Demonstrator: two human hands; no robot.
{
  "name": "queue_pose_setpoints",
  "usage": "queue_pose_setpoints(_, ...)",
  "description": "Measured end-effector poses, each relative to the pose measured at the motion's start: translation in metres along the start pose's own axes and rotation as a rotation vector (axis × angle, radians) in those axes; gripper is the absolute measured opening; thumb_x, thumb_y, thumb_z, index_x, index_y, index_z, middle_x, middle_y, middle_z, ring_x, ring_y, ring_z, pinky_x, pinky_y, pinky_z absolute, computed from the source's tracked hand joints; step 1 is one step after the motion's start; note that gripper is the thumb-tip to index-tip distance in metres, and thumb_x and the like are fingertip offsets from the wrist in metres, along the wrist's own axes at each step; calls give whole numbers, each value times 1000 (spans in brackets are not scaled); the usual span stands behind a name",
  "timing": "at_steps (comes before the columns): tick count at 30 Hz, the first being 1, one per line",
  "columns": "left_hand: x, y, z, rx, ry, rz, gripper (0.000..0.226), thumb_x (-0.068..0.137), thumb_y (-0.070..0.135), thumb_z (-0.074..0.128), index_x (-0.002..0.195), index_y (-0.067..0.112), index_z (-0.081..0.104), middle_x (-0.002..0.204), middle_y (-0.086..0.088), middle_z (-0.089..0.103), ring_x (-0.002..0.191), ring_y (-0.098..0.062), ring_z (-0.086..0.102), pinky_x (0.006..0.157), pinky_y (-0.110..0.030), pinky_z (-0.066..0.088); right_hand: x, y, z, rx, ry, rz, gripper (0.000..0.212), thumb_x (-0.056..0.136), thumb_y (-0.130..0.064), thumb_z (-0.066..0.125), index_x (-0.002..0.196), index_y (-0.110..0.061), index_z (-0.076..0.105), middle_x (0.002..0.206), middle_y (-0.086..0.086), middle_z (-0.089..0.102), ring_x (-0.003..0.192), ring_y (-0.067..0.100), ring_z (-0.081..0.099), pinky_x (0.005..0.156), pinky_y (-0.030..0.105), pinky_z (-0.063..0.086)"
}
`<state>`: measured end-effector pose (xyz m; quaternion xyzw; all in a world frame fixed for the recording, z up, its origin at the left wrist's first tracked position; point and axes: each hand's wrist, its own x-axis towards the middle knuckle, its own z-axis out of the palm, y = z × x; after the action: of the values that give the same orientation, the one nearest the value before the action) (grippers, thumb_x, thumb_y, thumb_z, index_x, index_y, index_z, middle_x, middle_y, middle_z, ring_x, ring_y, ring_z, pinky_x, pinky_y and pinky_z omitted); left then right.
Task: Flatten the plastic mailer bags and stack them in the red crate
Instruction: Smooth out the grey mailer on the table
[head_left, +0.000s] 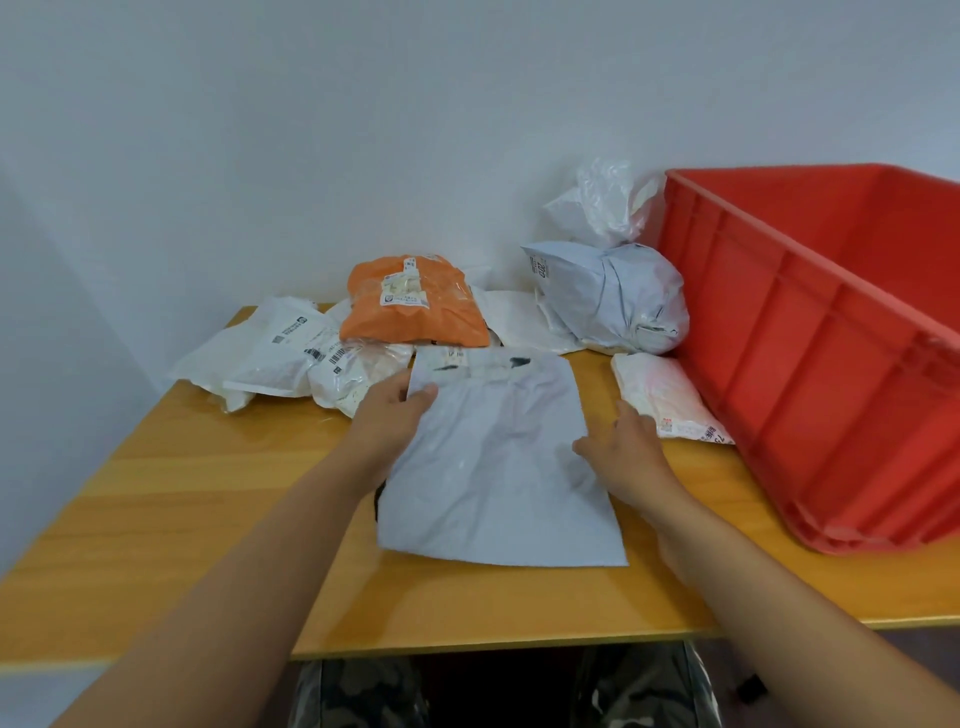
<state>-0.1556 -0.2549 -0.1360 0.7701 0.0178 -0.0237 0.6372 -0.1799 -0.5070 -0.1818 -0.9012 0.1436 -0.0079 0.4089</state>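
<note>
A grey mailer (493, 462) lies spread at the centre of the frame on the wooden table (182, 493), apparently so it can be smoothed before going into the red crate (810, 364) at the right, whose visible inside shows no bags. The left hand (392, 410) reaches in from the lower left and pinches the mailer's upper left edge, thumb on top, likely to hold that side taut. The right hand (623, 452) comes in from the lower right and rests with fairly straight fingers on the mailer's right edge, seemingly pressing it flat; the two hands sit well apart, one on each side of the bag. The other bags wait in a loose row across the upper middle: white mailers (270, 353) at the left, an orange one (415, 301), a puffy grey one (608, 296), a crumpled clear bag (602, 208) behind it, and a pinkish mailer (665, 400) just beside the crate wall
</note>
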Motion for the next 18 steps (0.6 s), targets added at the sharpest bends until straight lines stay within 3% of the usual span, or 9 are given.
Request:
queue_pose_setpoints(3,2,30,-10,309,-21,314,22,104,22,48,118,29,64,104,16,68,93,-2,63,76,-15,47,-12,-17,-17,-266,198,-420,75,87,-29,68,150,-12,29,149,14,29,135,35,30,108,44,33)
queue_pose_setpoints(6,14,70,-21,532,-90,521,18,102,27,49,107,24,65,99,1,67,92,-18,60,82,-32,45,-6,-59,-51,-302,260,-714,82,87,-35,72,153,-11,29,159,13,26,148,32,20,117,47,22)
queue_pose_setpoints(8,19,97,-27,654,-168,614,29,97,42,49,104,19,67,97,-9,68,93,-26,62,89,-45,48,1,-93,-76,-308,150,-766,84,89,-39,71,155,-12,26,158,11,32,147,30,25,118,43,21)
queue_pose_setpoints(10,18,120,-28,702,-256,632,28,94,44,53,99,20,68,88,-3,67,82,-16,61,84,-38,47,6,-121,-97,-336,34,-795,72,90,-40,68,151,-19,36,144,7,52,133,23,47,111,37,34)
queue_pose_setpoints(11,18,129,-27,699,-300,637,24,95,38,56,95,18,68,82,0,65,75,-11,56,78,-34,44,6,-132,-105,-338,-25,-795,54,92,-40,66,140,-23,49,126,2,63,115,18,58,99,32,42)
queue_pose_setpoints(12,18,138,-25,702,-320,651,24,95,36,56,93,15,67,78,0,63,72,-8,54,73,-32,42,6,-138,-111,-324,-74,-790,29,94,-37,64,119,-22,60,101,-2,65,90,11,60,81,30,44)
queue_pose_setpoints(13,16,146,-23,747,-303,675,29,94,38,55,91,12,67,76,-1,63,70,-8,53,70,-31,41,8,-142,-115,-282,-101,-796,17,96,-33,63,97,-16,61,80,-4,57,69,7,51,67,29,40)
queue_pose_setpoints(15,12,161,-22,862,-181,718,34,92,48,57,95,16,68,77,1,64,74,-10,55,70,-32,40,6,-148,-125,-207,-99,-803,32,97,-26,62,78,-4,50,65,-5,41,54,5,35,56,26,29)
queue_pose_setpoints(18,16,166,-35,857,113,673,45,90,55,62,126,28,59,116,10,64,109,-8,55,93,-31,41,2,-146,-133,-116,11,-819,36,98,-22,61,70,-10,42,61,-8,34,52,3,31,54,24,26)
